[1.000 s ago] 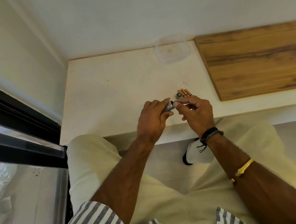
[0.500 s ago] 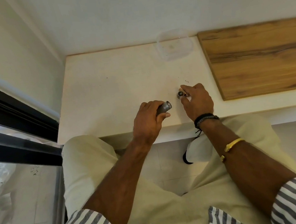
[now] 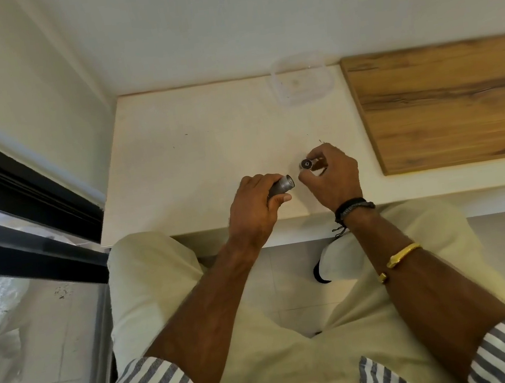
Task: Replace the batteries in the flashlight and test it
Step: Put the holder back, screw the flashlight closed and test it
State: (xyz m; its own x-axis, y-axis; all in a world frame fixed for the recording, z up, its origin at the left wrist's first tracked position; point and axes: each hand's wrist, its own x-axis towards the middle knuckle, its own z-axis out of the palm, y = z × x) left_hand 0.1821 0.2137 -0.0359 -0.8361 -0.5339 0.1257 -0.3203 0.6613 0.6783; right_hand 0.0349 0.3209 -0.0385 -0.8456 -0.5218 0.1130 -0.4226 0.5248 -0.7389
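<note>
Head view, looking down on a seated person at a pale desk. The left hand is wrapped round the flashlight barrel, fingers over the top and thumb beneath. It holds the barrel over the near part of the desk; whether the barrel touches the surface cannot be told. Only the open end of the barrel shows beyond the fingers.

The barrel's long axis runs almost level, rising slightly from lower left to upper right in the view. Its open, hollow mouth points to the person's right and a little away from the body, toward the right hand.

The right hand is lowered to the desk just beside that mouth, its fingers curled over a small round cap whose dark face is turned up. Whether the fingers pinch the cap, or something hidden under the palm, cannot be told.

The step in hand appears to be the pick-up of a loose part while the barrel is open, so the task is judged partly done, with closing and testing yet to come. The next move calls for a firm fingertip pinch on the part. The part must then be lined up with the barrel's axis and brought squarely to the mouth, with the left hand holding steady.

A wooden board lies to the right; a clear plastic container stands at the back.
</note>
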